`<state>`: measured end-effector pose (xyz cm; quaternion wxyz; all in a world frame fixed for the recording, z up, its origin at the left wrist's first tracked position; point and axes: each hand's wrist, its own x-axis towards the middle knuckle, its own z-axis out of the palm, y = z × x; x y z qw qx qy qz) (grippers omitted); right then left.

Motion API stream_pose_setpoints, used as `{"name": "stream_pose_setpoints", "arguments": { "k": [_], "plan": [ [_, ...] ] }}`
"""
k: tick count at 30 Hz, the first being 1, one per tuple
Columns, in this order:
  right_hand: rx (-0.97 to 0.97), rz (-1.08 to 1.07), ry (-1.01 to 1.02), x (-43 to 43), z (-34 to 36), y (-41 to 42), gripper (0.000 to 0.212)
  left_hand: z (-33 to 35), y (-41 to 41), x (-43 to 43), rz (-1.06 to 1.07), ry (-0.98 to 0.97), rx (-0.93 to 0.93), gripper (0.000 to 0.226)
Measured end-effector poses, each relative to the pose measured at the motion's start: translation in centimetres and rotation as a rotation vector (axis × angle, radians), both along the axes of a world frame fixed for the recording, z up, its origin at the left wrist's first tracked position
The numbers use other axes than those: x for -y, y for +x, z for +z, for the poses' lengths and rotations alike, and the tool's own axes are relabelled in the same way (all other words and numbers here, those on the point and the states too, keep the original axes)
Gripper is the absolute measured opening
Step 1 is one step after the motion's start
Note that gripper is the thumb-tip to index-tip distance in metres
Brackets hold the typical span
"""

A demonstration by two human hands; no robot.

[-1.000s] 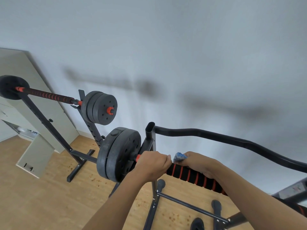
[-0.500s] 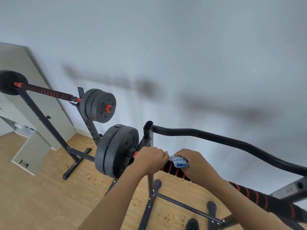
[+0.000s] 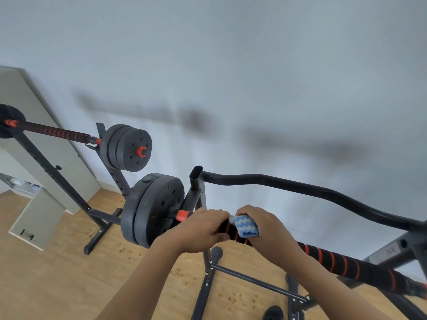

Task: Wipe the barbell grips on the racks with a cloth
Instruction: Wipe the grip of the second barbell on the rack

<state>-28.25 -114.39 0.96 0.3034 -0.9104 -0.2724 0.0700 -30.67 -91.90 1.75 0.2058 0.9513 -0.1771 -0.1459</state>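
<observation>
- Right hand (image 3: 265, 229) with the cloth (image 3: 244, 226) has slid left along the near barbell grip (image 3: 332, 260) over the last second, from a spot further right to just beside the left hand (image 3: 203, 229); more red-and-black wrap is now bare to the right of it.
- Cloth: blue-white, bunched, wrapped over the bar under the right fingers, pressed on the wrap close to its left end.
- Right-hand grip: fingers curled round cloth and bar together, closed tight on them.
- Left-hand grip: fist closed round the bar at the left end of the wrap, just right of the red collar (image 3: 183, 214); looks like it steadies the bar.
- Near barbell rests on the near rack (image 3: 198, 192), plates (image 3: 150, 210) at its left end, bar running off to the lower right.
- Judgement: this stroke has reached the left end of the wrap, so the next pass likely goes back right; long stretch of wrap on the right may want more wiping, cannot tell if clean.
- Second barbell grip (image 3: 57, 132) on the far rack (image 3: 53, 172) to the left, with plates (image 3: 129, 147); no hand on it, likely not done yet.
- Curved black bar (image 3: 300, 188) runs behind the hands; wood floor (image 3: 57, 273) below, white wall (image 3: 231, 65) beyond.
</observation>
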Motion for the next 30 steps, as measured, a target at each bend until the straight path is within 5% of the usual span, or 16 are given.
{"name": "stream_pose_setpoints", "arguments": {
  "k": [9,30],
  "plan": [
    [-0.126,0.03,0.009,-1.2,1.6,0.7,0.022,-0.9,-0.4,0.0,0.003,-0.031,0.101,0.018],
    [-0.224,-0.055,0.094,-1.0,0.7,2.5,0.018,-0.6,0.3,-0.4,0.129,-0.111,-0.132,0.028]
  ]
}}
